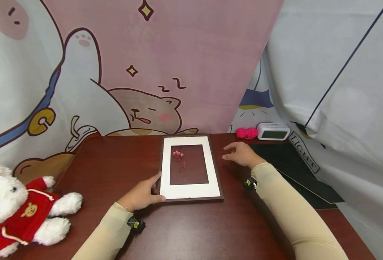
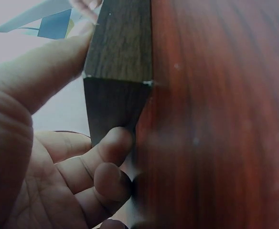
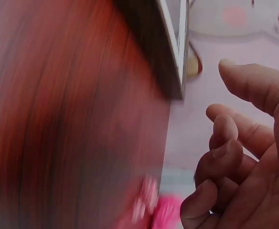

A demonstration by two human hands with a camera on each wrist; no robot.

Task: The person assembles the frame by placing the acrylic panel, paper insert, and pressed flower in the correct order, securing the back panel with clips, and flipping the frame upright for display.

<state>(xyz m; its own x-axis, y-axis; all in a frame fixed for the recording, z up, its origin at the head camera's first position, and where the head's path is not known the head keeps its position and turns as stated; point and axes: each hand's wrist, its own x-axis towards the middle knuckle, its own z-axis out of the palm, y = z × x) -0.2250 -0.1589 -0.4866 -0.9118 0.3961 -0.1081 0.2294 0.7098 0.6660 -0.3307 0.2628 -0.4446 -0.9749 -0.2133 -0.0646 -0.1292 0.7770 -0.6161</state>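
A dark wooden picture frame (image 1: pixel 194 199) lies on the table, with a broad white mat and a small pink flower (image 1: pixel 178 154) on a thin stem in its dark reddish middle. At the near left corner my left hand (image 1: pixel 142 193) holds the frame, thumb along the front edge and fingers at the left side. The left wrist view shows the thumb and bent fingers touching the wooden corner (image 2: pixel 115 81). My right hand (image 1: pixel 241 154) hovers right of the frame, apart from it, its fingers loosely bent and holding nothing in the right wrist view.
Black flat boards (image 1: pixel 308 177) lie overlapped at the right. Behind them are a white digital clock (image 1: pixel 273 131) and a bundle of pink yarn (image 1: pixel 246 133). A white plush bear (image 1: pixel 32 213) in a red hoodie sits at the left. Printed cloth (image 1: pixel 210 65) hangs behind the brown table (image 1: pixel 191 231).
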